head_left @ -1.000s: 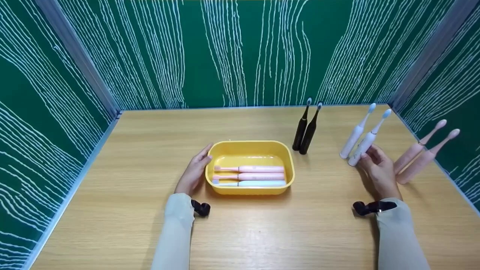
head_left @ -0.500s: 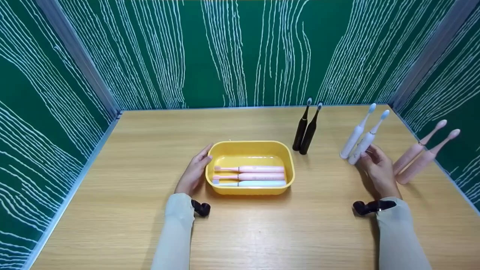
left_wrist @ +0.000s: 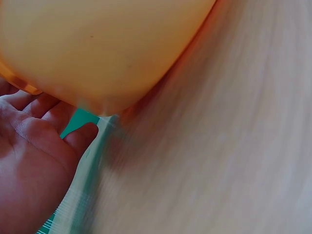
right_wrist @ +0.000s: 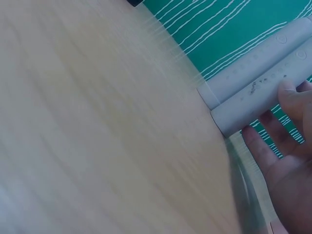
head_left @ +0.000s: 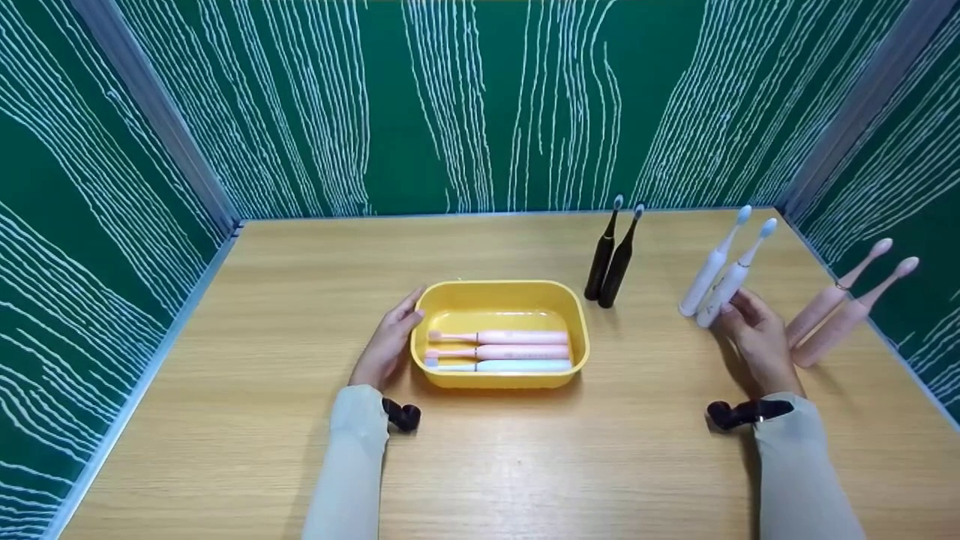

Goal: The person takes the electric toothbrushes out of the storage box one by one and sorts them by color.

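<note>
A yellow plastic bin stands mid-table. Two pink electric toothbrushes and a pale white-blue one lie flat inside it, heads to the left. My left hand rests against the bin's left side; in the left wrist view its thumb stays straight beside the bin's outer wall. At the right, my right hand pinches the lower handle of a white electric toothbrush between thumb and fingers. It stands upright close beside a second white toothbrush.
Two black electric toothbrushes stand upright behind the bin's right corner. Two pink ones stand right of my right hand. Green panels with white lines wall in the wooden table at back and sides.
The gripped white toothbrush has shifted slightly left at its head, toward the white one beside it. My left hand and the bin have stayed in place.
</note>
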{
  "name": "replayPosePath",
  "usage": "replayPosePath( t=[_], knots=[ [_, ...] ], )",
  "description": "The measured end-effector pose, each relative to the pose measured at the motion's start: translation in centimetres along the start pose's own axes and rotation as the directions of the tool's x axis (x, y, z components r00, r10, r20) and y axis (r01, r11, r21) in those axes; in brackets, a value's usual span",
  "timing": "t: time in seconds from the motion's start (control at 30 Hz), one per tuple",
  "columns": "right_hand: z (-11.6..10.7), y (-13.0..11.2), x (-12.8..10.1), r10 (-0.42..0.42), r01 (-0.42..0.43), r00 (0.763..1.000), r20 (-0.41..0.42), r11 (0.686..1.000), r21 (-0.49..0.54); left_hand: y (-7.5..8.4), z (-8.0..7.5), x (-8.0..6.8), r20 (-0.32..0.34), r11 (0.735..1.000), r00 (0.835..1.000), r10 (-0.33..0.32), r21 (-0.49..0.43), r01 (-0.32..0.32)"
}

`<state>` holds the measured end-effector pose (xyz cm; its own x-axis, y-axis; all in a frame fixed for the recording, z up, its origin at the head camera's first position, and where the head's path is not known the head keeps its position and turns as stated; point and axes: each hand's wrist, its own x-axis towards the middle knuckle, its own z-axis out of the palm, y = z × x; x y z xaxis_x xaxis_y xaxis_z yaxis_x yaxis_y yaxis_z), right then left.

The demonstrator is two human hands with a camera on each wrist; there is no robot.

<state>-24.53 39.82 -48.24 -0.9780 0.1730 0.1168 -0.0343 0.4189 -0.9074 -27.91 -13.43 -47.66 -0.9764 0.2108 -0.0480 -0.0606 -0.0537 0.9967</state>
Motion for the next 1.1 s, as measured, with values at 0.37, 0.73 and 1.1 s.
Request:
replayPosePath(
  t=[0.37, 0.73, 1.1],
  knots=[
    [0.3, 0.0, -0.4, -0.063, 0.059, 0.998, -0.004, 0.906, 0.42, 0.0, 0.0, 0.0, 0.001, 1.0, 1.0, -0.002, -0.005, 0.002],
    [-0.1, -0.9, -0.9, 0.008, -0.022, 1.0, 0.029, 0.849, 0.527, -0.2, -0.2, 0.1, 0.024, 1.0, 1.0, 0.018, -0.02, -0.017],
    [-1.0, -1.5, -1.5, 0.125, -0.136, 0.991, 0.053, 0.898, 0.419, -0.1, -0.1, 0.0, 0.015, 1.0, 1.0, 0.02, -0.011, -0.02]
  ],
)
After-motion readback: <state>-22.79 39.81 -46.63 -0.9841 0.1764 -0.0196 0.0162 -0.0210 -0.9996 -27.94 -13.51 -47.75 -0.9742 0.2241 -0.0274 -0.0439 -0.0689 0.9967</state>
